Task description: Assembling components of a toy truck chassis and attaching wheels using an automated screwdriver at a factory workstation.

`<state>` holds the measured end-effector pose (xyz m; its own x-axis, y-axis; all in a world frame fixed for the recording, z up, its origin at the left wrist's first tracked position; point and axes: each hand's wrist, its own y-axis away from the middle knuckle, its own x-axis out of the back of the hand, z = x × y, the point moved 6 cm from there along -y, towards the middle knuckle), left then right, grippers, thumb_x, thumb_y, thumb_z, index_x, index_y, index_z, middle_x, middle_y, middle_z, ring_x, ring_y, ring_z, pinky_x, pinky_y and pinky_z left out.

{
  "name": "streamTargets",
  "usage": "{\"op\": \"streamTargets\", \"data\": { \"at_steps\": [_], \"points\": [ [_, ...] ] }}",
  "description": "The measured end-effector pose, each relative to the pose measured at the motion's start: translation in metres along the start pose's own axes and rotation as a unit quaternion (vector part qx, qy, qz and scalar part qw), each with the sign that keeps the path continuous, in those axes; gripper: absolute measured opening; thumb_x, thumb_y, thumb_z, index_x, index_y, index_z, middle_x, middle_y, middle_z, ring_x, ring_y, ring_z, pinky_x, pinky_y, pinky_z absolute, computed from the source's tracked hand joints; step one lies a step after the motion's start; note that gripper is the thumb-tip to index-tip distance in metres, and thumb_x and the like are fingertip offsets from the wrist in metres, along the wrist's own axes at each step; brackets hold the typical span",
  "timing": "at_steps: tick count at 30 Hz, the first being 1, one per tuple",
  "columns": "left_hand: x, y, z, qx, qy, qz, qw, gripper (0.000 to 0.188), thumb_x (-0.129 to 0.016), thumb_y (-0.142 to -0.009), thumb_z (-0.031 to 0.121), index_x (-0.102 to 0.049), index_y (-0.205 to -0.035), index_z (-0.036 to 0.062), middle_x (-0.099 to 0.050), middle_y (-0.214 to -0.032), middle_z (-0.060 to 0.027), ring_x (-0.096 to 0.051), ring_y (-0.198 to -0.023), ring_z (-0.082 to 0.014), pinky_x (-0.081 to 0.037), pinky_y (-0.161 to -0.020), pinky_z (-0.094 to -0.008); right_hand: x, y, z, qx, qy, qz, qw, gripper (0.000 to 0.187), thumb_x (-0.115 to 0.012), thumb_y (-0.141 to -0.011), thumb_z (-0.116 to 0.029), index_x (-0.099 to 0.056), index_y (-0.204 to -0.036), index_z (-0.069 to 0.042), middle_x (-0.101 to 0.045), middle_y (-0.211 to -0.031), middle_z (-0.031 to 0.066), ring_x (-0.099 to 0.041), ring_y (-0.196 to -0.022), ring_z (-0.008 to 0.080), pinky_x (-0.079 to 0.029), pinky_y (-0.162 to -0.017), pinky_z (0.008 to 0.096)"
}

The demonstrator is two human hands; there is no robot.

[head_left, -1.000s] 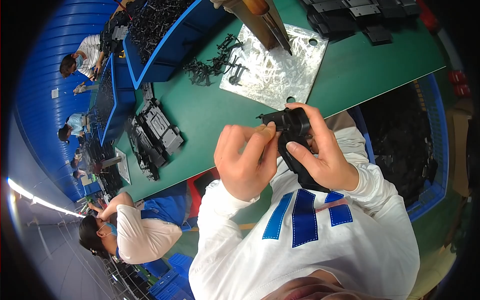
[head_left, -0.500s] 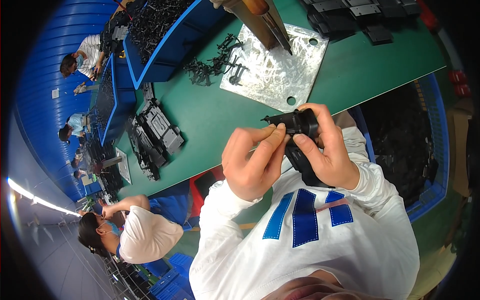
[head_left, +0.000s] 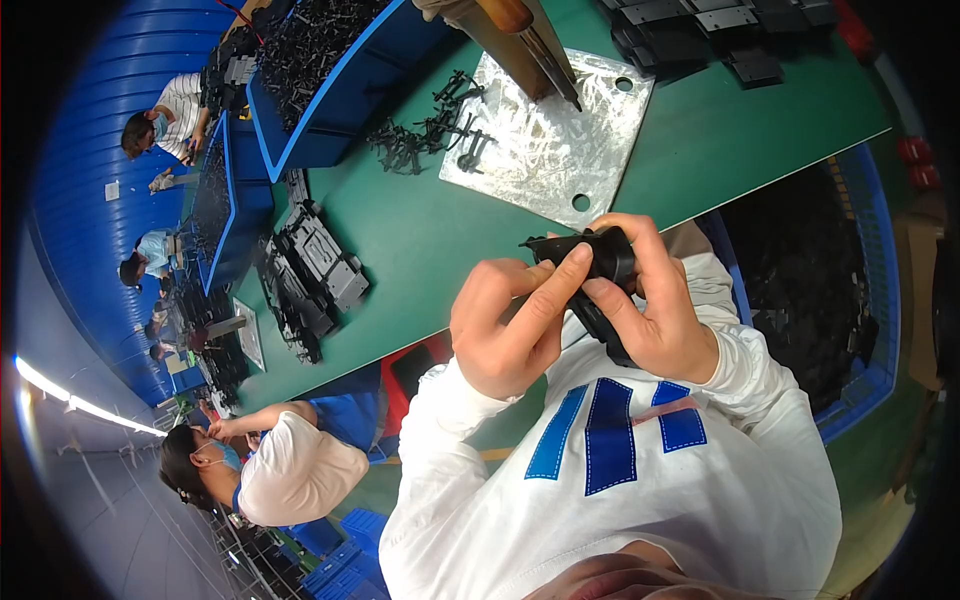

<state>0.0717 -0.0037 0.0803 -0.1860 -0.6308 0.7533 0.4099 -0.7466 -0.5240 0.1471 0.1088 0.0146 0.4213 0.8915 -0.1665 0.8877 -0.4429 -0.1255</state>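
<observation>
Between my hands is a black plastic part (head_left: pixel 607 262), held up just off the table's near edge. My right hand (head_left: pixel 655 300) is closed round its right end, with the thumb on the near side and the fingers over the far side. My left hand (head_left: pixel 515 315) pinches the left part of it, thumb and fingers pressed together on top. A dark, longer section of the part hangs down toward my shirt. The fingers hide much of its shape.
A metal plate (head_left: pixel 545 140) with a press-like tool (head_left: pixel 540 55) lies on the green table (head_left: pixel 420 240). Small black clips (head_left: pixel 420 135) lie beside it. Flat black parts (head_left: pixel 330 260) are stacked left, others (head_left: pixel 730 25) far right. Blue bins (head_left: pixel 330 150) and a blue crate (head_left: pixel 860 400) hold black pieces. A co-worker (head_left: pixel 290 460) sits left.
My left thumb or finger has slid right and up over the black part, which has tilted slightly. My right hand keeps its grip. The co-worker's arm at left has lowered a little.
</observation>
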Motion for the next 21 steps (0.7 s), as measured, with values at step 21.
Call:
{"op": "streamTargets", "data": {
  "at_steps": [21],
  "points": [
    [0.004, -0.004, -0.003, -0.009, 0.076, 0.04, 0.996, 0.047, -0.078, -0.059, -0.014, -0.076, -0.102, 0.0043, -0.06, -0.072, -0.0059, -0.057, -0.064, -0.0211, -0.049, -0.057, -0.0307, 0.005, 0.0, -0.018, 0.065, 0.074, -0.018, 0.995, 0.041, -0.064, -0.091, -0.002, -0.044, -0.127, 0.001, -0.065, -0.098, 0.0182, -0.071, -0.086, 0.0332, -0.055, -0.069, 0.034]
  ]
}}
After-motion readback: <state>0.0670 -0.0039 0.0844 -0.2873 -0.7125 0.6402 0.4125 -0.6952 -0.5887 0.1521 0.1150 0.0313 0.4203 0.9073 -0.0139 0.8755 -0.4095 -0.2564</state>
